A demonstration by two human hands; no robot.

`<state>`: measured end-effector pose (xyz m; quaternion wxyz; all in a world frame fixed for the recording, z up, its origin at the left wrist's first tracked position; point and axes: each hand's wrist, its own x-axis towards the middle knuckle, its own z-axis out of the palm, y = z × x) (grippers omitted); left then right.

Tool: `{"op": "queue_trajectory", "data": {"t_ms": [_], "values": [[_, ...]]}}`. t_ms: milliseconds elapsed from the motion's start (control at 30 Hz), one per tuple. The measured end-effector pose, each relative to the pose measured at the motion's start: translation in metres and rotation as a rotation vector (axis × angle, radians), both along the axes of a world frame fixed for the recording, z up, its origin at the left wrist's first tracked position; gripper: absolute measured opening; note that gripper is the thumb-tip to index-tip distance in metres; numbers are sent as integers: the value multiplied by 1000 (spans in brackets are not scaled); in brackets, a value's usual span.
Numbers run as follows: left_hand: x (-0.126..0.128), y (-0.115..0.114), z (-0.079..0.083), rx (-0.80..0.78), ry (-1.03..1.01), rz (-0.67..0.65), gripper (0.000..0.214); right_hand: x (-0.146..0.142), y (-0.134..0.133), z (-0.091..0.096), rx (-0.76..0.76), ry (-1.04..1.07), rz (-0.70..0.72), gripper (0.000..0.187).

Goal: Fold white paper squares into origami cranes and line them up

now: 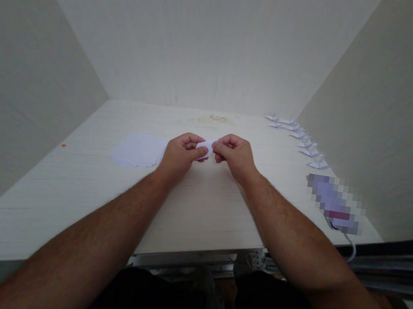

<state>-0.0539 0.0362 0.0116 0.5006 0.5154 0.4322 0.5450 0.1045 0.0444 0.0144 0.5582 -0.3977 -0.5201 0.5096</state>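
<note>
Bare forearms [109, 223] reach over the table [189, 214]; beyond, I see the left hand [180, 154] pinching a small folded paper [208, 146], thumb on top, and the right hand [236, 154] closed on its right end; its long axis runs crosswise, right end tilted slightly away; paper cranes [310, 151] sit farther right

We look through one head-worn camera, from above the person's legs [144, 299], facing forward and down across the tabletop [198, 205]. We get the left hand [182, 152] and right hand [235, 155] near mid-view, with the back wall [208, 45] farther off, across the top.
</note>
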Motion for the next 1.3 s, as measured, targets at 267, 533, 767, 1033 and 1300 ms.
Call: {"op": "queue_trajectory", "data": {"t_ms": [267, 533, 767, 1033, 1300], "values": [[-2, 4, -6, 41, 7, -6, 32, -2, -1, 4, 23, 35, -52, 20], [0, 3, -3, 60, -4, -7, 31, -5, -1, 3, 53, 26, -127, 18], [1, -1, 1, 68, 51, 15, 32, -4, -1, 3, 35, -46, -86, 26], [4, -3, 0, -106, -8, -23, 27, -4, -2, 4, 54, -38, -117, 22], [4, -2, 0, -129, -86, -35, 26, -4, -3, 5, 49, -6, -164, 22]]}}
